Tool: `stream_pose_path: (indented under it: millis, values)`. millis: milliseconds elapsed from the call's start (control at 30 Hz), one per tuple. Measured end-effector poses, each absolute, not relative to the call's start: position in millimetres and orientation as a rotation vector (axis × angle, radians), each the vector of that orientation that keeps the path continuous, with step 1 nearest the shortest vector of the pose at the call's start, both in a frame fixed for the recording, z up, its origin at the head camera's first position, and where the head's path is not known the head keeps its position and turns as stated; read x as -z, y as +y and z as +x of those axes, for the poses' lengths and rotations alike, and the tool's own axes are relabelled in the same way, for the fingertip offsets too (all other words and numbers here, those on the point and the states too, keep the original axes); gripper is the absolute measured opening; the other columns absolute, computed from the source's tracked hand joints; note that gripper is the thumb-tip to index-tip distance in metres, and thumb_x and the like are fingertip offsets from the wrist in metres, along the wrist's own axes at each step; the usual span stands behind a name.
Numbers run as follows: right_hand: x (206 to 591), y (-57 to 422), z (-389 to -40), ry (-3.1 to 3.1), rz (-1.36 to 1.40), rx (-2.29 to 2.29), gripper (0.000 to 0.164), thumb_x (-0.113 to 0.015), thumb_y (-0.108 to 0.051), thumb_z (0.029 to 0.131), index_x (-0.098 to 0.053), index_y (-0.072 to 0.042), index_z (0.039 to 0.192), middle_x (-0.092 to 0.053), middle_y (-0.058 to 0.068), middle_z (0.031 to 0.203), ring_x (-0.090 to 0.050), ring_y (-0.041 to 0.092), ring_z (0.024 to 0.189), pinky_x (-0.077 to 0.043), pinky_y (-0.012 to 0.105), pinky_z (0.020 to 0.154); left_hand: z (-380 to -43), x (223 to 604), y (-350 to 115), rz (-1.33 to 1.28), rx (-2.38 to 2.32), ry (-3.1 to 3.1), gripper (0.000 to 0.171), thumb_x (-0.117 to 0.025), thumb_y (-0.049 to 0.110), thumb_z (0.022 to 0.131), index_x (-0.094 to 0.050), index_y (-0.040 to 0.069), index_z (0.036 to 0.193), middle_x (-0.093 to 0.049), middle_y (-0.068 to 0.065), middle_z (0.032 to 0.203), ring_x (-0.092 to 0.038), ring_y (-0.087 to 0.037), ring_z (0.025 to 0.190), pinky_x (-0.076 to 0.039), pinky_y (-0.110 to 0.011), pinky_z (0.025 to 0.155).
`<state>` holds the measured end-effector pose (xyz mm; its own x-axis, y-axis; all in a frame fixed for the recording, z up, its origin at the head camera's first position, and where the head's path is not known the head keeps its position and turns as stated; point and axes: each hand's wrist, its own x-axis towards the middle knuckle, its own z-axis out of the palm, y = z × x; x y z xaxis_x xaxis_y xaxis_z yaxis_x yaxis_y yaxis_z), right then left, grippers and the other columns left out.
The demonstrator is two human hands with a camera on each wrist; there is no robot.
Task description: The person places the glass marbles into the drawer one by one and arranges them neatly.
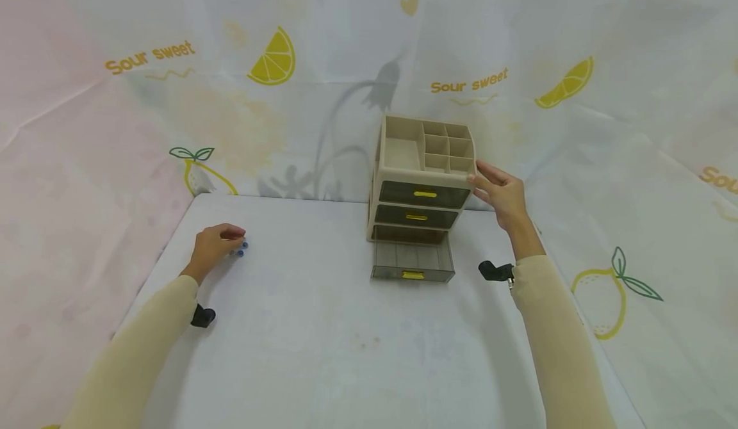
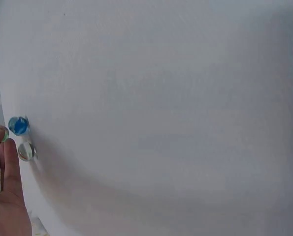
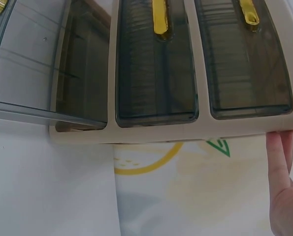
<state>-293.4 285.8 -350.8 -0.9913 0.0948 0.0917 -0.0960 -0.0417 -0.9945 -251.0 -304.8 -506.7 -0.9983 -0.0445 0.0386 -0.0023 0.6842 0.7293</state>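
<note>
At the left of the table, my left hand pinches a small clear-green glass marble between thumb and fingers. Beside the fingertips a blue marble and a clear marble lie on the white surface. My right hand rests its extended fingers on the right side of a beige desktop organizer, near the top edge. The organizer's bottom drawer, see-through grey with a yellow handle, is pulled out. Its upper drawer and middle drawer are closed.
The organizer's top has a large compartment and several small ones. It stands at the back of the white table, close to a lemon-print cloth. Dark wrist mounts sit on both forearms.
</note>
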Motion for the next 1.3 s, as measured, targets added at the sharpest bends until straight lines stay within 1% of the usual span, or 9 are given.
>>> stream_pose_path:
  millis: [67, 133, 233, 433, 567, 800, 1000, 1100, 1300]
  values:
    - [350.8, 285.9, -293.0, -2.082, 0.001, -2.173, 0.057, -0.077, -0.009, 0.085, -0.055, 0.000, 0.136, -0.053, 0.014, 0.140, -0.067, 0.010, 0.095, -0.055, 0.024, 0.079, -254.4, 507.9, -299.3, 0.000, 1.221, -2.810, 0.024, -0.069, 0.016, 0.092, -0.068, 0.002, 0.111, -0.069, -0.017, 0.106, -0.062, -0.031, 0.099, -0.048, -0.021, 0.069]
    - [350.7, 285.9, -292.6, -2.092, -0.002, -2.166, 0.057, -0.077, -0.010, 0.085, -0.055, 0.000, 0.136, -0.052, 0.014, 0.141, -0.067, 0.010, 0.096, -0.055, 0.024, 0.080, -257.5, 508.4, -293.3, -0.048, 1.220, -2.784, 0.022, -0.070, 0.015, 0.091, -0.069, 0.003, 0.109, -0.069, -0.016, 0.106, -0.062, -0.031, 0.099, -0.047, -0.020, 0.069]
    - [350.4, 285.8, -291.6, -2.111, -0.011, -2.152, 0.057, -0.077, -0.011, 0.085, -0.055, -0.001, 0.136, -0.052, 0.013, 0.142, -0.066, 0.010, 0.098, -0.055, 0.023, 0.080, -261.6, 507.0, -282.7, -0.106, 1.232, -2.752, 0.021, -0.071, 0.015, 0.090, -0.070, 0.005, 0.108, -0.070, -0.014, 0.106, -0.063, -0.030, 0.101, -0.049, -0.021, 0.071]
    - [349.0, 286.1, -290.2, -2.115, -0.010, -2.153, 0.057, -0.076, -0.012, 0.085, -0.054, -0.001, 0.137, -0.051, 0.013, 0.142, -0.066, 0.010, 0.098, -0.055, 0.023, 0.081, -266.4, 499.5, -257.3, -0.190, 1.272, -2.700, 0.020, -0.073, 0.014, 0.088, -0.071, 0.005, 0.106, -0.071, -0.012, 0.104, -0.065, -0.028, 0.099, -0.051, -0.025, 0.078]
    - [349.1, 285.6, -291.1, -2.115, -0.008, -2.152, 0.057, -0.076, -0.011, 0.085, -0.055, -0.001, 0.137, -0.052, 0.013, 0.141, -0.066, 0.010, 0.098, -0.055, 0.024, 0.081, -268.5, 495.6, -239.7, -0.219, 1.320, -2.686, 0.018, -0.073, 0.013, 0.088, -0.072, 0.006, 0.105, -0.071, -0.010, 0.104, -0.066, -0.024, 0.099, -0.052, -0.022, 0.078]
    - [348.0, 286.3, -292.5, -2.111, -0.013, -2.152, 0.056, -0.077, -0.011, 0.085, -0.055, -0.002, 0.136, -0.052, 0.013, 0.141, -0.065, 0.011, 0.100, -0.055, 0.024, 0.081, -272.2, 482.1, -205.0, -0.276, 1.494, -2.669, 0.020, -0.072, 0.012, 0.089, -0.071, 0.004, 0.107, -0.069, -0.009, 0.107, -0.065, -0.023, 0.101, -0.055, -0.029, 0.082]
    - [346.7, 286.3, -293.2, -2.097, 0.000, -2.167, 0.057, -0.077, -0.011, 0.084, -0.055, -0.002, 0.136, -0.053, 0.013, 0.140, -0.066, 0.012, 0.100, -0.054, 0.025, 0.082, -279.4, 477.3, -177.1, -0.387, 1.601, -2.611, 0.019, -0.074, 0.011, 0.087, -0.072, 0.003, 0.105, -0.070, -0.007, 0.105, -0.065, -0.022, 0.101, -0.055, -0.027, 0.082]
    - [348.2, 286.4, -293.1, -2.103, -0.013, -2.175, 0.058, -0.077, -0.011, 0.084, -0.055, -0.002, 0.136, -0.051, 0.013, 0.142, -0.065, 0.011, 0.100, -0.054, 0.025, 0.082, -281.0, 478.1, -162.9, -0.457, 1.620, -2.598, 0.018, -0.074, 0.011, 0.087, -0.072, 0.004, 0.103, -0.070, -0.004, 0.103, -0.065, -0.020, 0.099, -0.055, -0.027, 0.084]
    - [350.5, 287.4, -294.3, -2.101, -0.019, -2.163, 0.057, -0.077, -0.012, 0.084, -0.056, -0.002, 0.136, -0.052, 0.014, 0.141, -0.066, 0.012, 0.097, -0.055, 0.025, 0.081, -282.2, 476.4, -132.2, -0.567, 1.646, -2.566, 0.018, -0.074, 0.010, 0.086, -0.072, 0.003, 0.103, -0.070, -0.004, 0.103, -0.065, -0.021, 0.099, -0.055, -0.030, 0.085]
